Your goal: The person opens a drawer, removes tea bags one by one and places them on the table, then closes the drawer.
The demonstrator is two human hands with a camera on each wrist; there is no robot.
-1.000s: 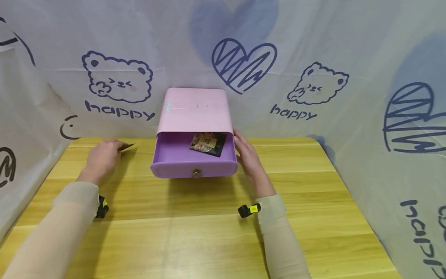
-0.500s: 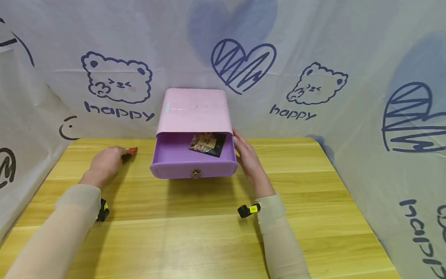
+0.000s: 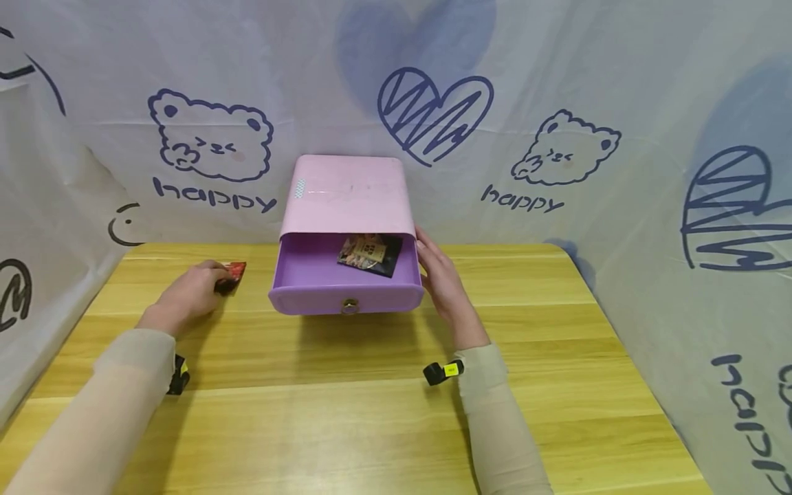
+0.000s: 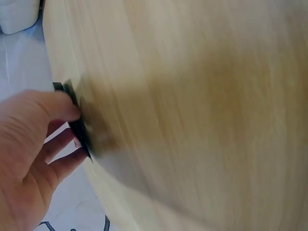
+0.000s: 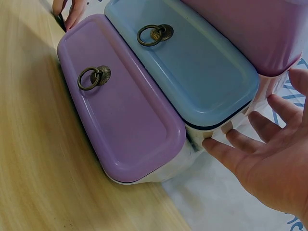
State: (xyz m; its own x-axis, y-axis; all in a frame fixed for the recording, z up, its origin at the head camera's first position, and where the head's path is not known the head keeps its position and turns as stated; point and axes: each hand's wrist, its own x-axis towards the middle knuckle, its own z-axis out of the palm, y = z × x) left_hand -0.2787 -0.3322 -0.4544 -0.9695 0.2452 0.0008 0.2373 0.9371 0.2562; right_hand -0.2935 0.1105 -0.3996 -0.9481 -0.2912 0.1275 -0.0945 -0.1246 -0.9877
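Note:
My left hand (image 3: pixel 193 292) pinches a small flat packet, red (image 3: pixel 236 269) on its upper face, over the table's back left part. In the left wrist view the packet (image 4: pixel 77 126) appears as a dark thin edge between thumb and fingertips. Whether it touches the table I cannot tell. A small drawer cabinet (image 3: pixel 348 196) with a pink top stands at the back centre, its purple top drawer (image 3: pixel 297 271) pulled out. Inside lies a dark printed packet (image 3: pixel 370 254). My right hand (image 3: pixel 443 282) rests straight fingers against the cabinet's right side.
Below the pulled-out drawer, a blue drawer (image 5: pixel 197 72) and a purple drawer (image 5: pixel 130 110) with ring pulls are closed. The wooden table (image 3: pixel 353 426) meets a printed white cloth (image 3: pixel 445 41) behind. Black wrist straps (image 3: pixel 442 373) sit at both cuffs.
My left hand has turned and shifted slightly forward toward the person, so the packet's red face now shows instead of its dark edge. The right hand and cabinet stay put.

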